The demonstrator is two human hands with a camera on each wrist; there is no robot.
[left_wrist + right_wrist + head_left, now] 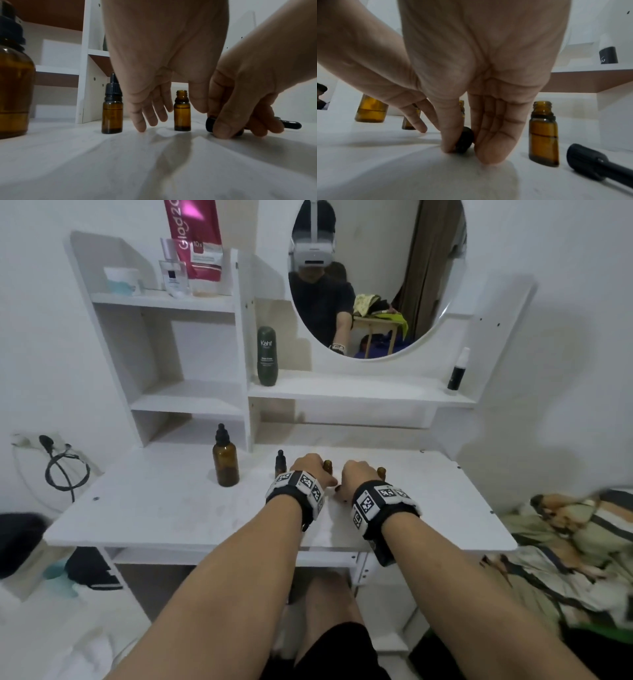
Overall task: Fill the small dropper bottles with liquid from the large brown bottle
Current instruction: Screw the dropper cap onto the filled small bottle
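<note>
Right hand (471, 121) pinches a black dropper cap (464, 140) on the table, just right of the open small bottle (182, 111); left hand (154, 81) hangs spread, empty. A careless knuckle could topple that uncapped bottle

Both forearms were left bare to the wrist. A black strap was worn around the left wrist (295, 487), and white blocks printed with black-and-white square code markers were fixed along its top. A matching black band with the same kind of markers was worn on the right wrist (380, 503). Black shorts (337, 652) were worn. In the mirror, a dark short-sleeved top (322, 302) and a white headset (313, 251) with a white strap over the crown were reflected.
</note>
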